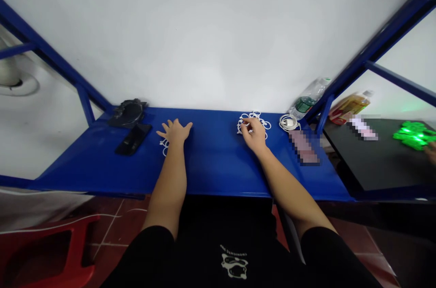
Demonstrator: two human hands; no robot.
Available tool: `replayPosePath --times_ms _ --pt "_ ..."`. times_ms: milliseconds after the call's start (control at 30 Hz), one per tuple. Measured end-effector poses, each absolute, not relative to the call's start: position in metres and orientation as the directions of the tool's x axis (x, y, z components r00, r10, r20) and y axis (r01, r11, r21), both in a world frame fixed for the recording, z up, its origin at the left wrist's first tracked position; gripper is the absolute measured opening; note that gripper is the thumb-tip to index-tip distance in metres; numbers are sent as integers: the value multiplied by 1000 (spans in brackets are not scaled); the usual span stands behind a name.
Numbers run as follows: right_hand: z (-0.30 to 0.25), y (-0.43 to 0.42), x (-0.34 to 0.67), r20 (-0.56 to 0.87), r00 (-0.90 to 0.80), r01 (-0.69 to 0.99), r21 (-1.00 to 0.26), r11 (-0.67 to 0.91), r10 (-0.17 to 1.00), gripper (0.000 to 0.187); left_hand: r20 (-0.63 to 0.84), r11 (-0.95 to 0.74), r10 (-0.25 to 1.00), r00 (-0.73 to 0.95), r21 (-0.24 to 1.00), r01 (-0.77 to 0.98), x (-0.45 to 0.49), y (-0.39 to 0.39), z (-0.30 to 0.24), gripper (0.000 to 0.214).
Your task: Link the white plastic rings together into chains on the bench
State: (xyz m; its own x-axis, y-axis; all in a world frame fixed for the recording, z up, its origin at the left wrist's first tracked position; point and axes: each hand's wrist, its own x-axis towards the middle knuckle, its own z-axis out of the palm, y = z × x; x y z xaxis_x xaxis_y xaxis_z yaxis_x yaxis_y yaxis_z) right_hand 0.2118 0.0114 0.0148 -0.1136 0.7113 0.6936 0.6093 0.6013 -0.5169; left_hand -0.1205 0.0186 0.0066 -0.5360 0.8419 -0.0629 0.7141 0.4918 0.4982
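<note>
My left hand [176, 132] lies flat on the blue table [211, 161], fingers spread, resting over a small bunch of white cable [164, 146] at its left side. My right hand [254, 133] is curled on a tangle of white looped cable [259, 121] near the back of the table, fingers bent into the loops. Both forearms reach out from my black shirt.
A black phone [133, 139] and a dark crumpled object [128, 113] lie at the left. A coiled white charger [289, 122], a clear bottle [308, 98] and a yellow-liquid bottle [350, 106] are at the right. Blue frame bars flank the table; a red chair [47, 251] stands lower left.
</note>
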Motion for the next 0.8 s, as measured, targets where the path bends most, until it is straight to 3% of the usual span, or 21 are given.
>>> replayPosePath --times_ms 133,300,367,433,500,600,700,800 --pt "13 12 211 684 -143 598 -516 613 716 17 -84 371 919 -385 514 774 -90 26 1 78" --pt "13 12 210 672 -174 574 -525 629 720 17 97 3 993 -73 579 816 -31 23 -3 59" --pt "13 11 210 664 -189 569 -527 632 723 17 183 -99 983 -4 547 831 -24 19 1 48" --pt "13 12 210 672 -194 555 -525 645 715 17 239 -33 966 -98 490 871 -33 14 8 45" --pt "12 12 210 694 -191 533 -521 667 694 17 226 187 920 -322 468 864 -56 10 15 58" --pt "9 13 208 711 -204 512 -509 692 673 15 48 498 817 -575 442 746 -95 9 18 84" --pt "7 13 206 705 -237 522 -488 700 668 13 -140 601 782 -607 426 676 -110 14 13 96" --pt "7 13 206 699 -257 515 -485 707 667 14 -133 492 857 -497 496 716 -91 22 5 96"
